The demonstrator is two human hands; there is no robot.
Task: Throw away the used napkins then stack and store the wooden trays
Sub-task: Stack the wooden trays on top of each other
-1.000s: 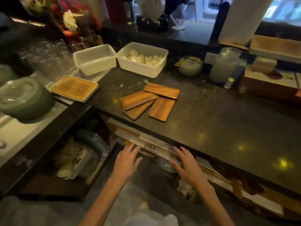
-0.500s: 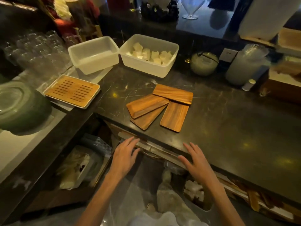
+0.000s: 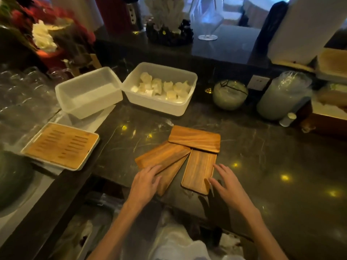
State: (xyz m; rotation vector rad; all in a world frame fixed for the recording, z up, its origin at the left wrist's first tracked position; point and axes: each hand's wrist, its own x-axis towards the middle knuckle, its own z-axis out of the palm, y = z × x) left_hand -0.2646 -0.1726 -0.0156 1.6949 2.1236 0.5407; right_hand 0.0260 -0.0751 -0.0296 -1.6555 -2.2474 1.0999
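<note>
- Wooden trays, four of them, lay fanned on the dark stone counter (image 3: pixel 262 156) in the head view, your only view: a far tray (image 3: pixel 195 137) crosswise on top, a left tray (image 3: pixel 163 155) slanted, a lower left tray (image 3: pixel 171 174) partly beneath it, and a right tray (image 3: pixel 199 170) pointing toward you.
- Your left hand (image 3: pixel 145 182) rested flat on the near ends of the two left trays, fingers loosely together, gripping nothing that could be seen.
- Your right hand (image 3: pixel 227 184) lay open with fingers spread, fingertips touching the right tray's near right edge; it had not closed on the tray.
- No napkins showed on any tray, so by my reading the throwing away was done, or at least nothing of it remained on the wood.
- Stacking looked barely begun: the trays overlapped but were not squared into one pile, and storing was still left.
- A white tub (image 3: pixel 159 89) behind the trays held pale folded pieces; whether they were napkins, you could not tell.
- An empty-looking tub (image 3: pixel 88 92) stood just beside it.
- Under the counter edge the shelf and any bin were dark and blurred, so where the trays belong stayed hidden.
</note>
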